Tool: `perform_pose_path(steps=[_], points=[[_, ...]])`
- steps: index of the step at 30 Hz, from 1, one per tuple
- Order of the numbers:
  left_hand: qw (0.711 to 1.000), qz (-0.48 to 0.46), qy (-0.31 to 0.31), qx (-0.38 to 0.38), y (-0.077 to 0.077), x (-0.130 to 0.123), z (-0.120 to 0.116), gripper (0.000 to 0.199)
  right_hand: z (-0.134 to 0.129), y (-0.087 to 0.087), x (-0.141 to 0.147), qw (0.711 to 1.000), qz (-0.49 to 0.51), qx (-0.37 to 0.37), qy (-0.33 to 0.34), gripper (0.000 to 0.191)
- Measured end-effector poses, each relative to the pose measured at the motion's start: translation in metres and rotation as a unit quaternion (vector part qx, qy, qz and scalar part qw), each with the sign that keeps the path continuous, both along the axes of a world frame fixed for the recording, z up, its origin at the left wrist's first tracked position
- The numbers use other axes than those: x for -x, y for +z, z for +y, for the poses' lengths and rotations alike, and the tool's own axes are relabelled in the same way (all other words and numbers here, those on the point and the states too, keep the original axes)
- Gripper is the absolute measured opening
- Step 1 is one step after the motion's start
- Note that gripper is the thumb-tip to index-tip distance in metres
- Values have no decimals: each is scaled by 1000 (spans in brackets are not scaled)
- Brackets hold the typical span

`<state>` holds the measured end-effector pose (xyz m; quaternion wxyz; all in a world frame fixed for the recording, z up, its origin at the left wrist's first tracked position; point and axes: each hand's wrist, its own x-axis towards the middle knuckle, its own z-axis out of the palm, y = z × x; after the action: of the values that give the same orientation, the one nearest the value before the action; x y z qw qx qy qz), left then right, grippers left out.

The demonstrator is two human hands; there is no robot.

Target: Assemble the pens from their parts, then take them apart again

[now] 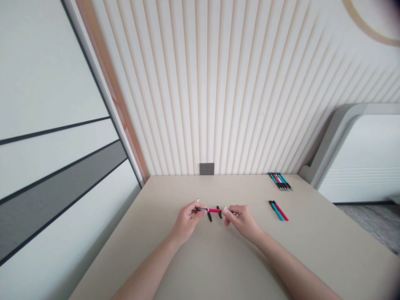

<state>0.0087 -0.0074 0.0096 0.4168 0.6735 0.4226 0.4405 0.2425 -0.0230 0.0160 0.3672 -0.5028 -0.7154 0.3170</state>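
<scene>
A pen with a pink-red barrel (214,211) and black end parts is held level, a little above the table, between my two hands. My left hand (185,221) pinches its black left end between thumb and fingers. At the other end, the fingertips of my right hand (242,219) close on the dark part of the pen. Behind the barrel lie two short black pen parts, one on the left (210,217) and one on the right (219,212). Small white tips show by the fingers of both hands; I cannot make out what they belong to.
Several pens in teal, red, white and black lie in a row (280,181) at the table's back right. Nearer sit a teal barrel (276,211) and a red barrel (281,211) with black ends. A ribbed wall with a dark socket (206,168) borders the beige table (200,266).
</scene>
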Motion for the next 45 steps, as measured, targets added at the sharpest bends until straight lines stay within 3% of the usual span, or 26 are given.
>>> perform_pose_path(steps=[3, 6, 10, 15, 21, 26, 29, 35, 39, 45], points=[[999, 32, -4, -21, 2, 1, 0, 23, 0, -3, 1, 999, -21, 40, 4, 68], [999, 39, 3, -20, 5, 2, 1, 23, 1, -3, 1, 998, 3, 60, 15, 69], [999, 23, 22, -13, 6, 1, 2, 24, 1, 6, -1, 997, 58, 11, 44, 45], [999, 3, 35, -20, 7, 1, 2, 23, 1, 9, -2, 998, 53, -32, 20, 32], [998, 42, 14, -41, 9, 2, 0, 23, 3, -1, -2, 998, 19, 53, -2, 66], [998, 25, 42, -30, 7, 0, 1, 26, 4, 6, -4, 998, 27, -55, 2, 41], [998, 18, 44, -35, 8, 1, 2, 27, 2, 8, -4, 997, 11, -69, -23, 32], [994, 72, 15, -75, 15, 2, -2, 24, 1, 6, -4, 999, -16, 40, -18, 69], [994, 68, 39, -71, 14, 3, 0, 24, 2, 9, -6, 999, 5, -38, -3, 40], [993, 74, 31, -85, 12, 4, 1, 21, 3, 9, -6, 997, 3, -78, -5, 31]])
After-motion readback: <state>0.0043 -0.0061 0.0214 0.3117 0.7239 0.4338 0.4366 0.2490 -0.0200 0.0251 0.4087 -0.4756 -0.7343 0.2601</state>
